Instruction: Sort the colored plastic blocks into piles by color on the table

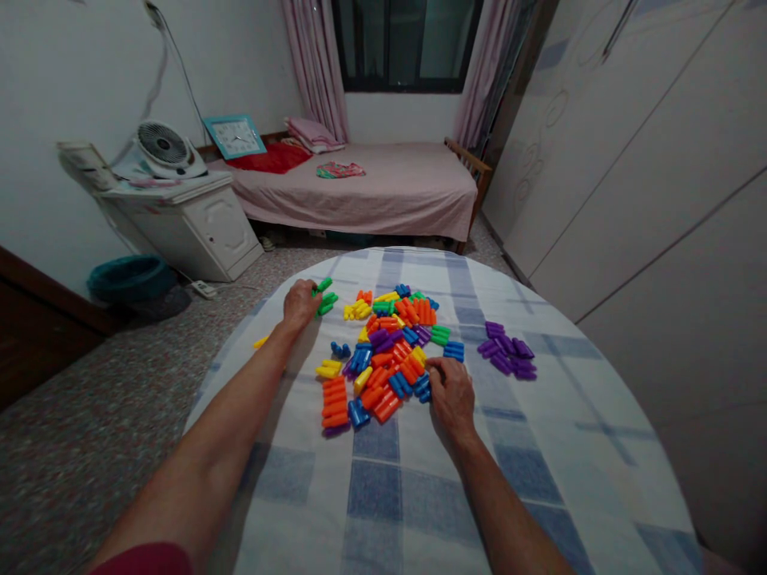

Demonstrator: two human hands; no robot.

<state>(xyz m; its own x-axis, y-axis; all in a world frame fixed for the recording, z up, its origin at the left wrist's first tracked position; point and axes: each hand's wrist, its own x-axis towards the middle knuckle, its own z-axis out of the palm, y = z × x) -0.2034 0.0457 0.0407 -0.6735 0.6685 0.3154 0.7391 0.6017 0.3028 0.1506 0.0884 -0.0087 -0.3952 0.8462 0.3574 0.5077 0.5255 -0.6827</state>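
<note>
A heap of small plastic blocks (389, 347) in orange, blue, yellow, purple and green lies on a round table covered by a blue-checked cloth (419, 479). My left hand (300, 303) reaches to the far left of the heap, fingers curled on green blocks (325, 299). My right hand (451, 391) rests at the heap's near right edge, fingers bent down onto the blue blocks there. Several purple blocks (508, 350) lie apart on the right. A row of orange blocks (334, 402) sits at the near left.
One yellow block (260, 343) lies alone near the table's left edge. Beyond the table stand a pink bed (371, 188), a white cabinet (185, 224) with a fan (161, 148), and a teal basin (129, 277) on the floor. White wardrobe doors (647, 160) line the right.
</note>
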